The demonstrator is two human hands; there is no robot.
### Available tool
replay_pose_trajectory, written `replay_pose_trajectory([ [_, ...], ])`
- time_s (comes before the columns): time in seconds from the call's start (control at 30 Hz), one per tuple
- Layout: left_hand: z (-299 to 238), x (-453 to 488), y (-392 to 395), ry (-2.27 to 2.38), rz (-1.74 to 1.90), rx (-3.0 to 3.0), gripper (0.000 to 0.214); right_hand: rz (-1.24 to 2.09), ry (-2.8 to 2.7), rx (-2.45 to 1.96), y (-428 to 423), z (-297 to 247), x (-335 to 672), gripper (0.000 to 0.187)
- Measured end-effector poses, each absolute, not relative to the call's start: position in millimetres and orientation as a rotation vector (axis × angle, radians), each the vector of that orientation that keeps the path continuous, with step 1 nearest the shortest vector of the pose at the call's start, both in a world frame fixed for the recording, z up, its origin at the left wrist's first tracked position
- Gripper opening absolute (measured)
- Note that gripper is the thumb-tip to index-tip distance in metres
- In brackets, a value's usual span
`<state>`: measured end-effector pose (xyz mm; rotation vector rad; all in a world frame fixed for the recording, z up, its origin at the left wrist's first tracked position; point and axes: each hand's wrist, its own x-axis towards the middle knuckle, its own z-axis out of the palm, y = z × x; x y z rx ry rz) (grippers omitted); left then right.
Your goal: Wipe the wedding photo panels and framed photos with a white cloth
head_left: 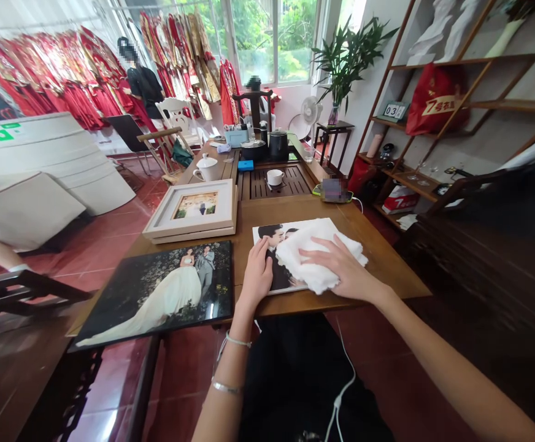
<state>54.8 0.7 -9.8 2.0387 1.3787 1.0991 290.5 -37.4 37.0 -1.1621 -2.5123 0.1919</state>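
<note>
A wedding photo print (267, 236) lies flat near the front edge of the wooden table (387, 264). A folded white cloth (316, 252) covers most of it. My right hand (343, 270) lies flat on the cloth, fingers spread, pressing it onto the print. My left hand (256, 276) rests on the print's left part, fingers stretched out, steadying it. Silver bracelets circle my left wrist.
A large dark wedding photo panel (157, 294) lies to the left. Stacked white frames (194, 212) sit behind it. Further back stand a tea tray (272, 181), cups, kettles and a phone (334, 190). Shelves line the right wall. A person stands by red garments at the back.
</note>
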Motion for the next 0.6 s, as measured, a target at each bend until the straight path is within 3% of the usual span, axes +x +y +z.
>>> replay_pose_trajectory([
  [0.23,-10.2,55.2,0.6,1.367,1.088,2.044,0.047,0.374,-2.546,-1.089,-80.7,37.4,326.0,0.047],
  [0.6,-8.2,54.4,1.6,1.369,1.059,2.1,0.047,0.117,-2.373,-1.565,15.0,29.6,318.6,0.064],
])
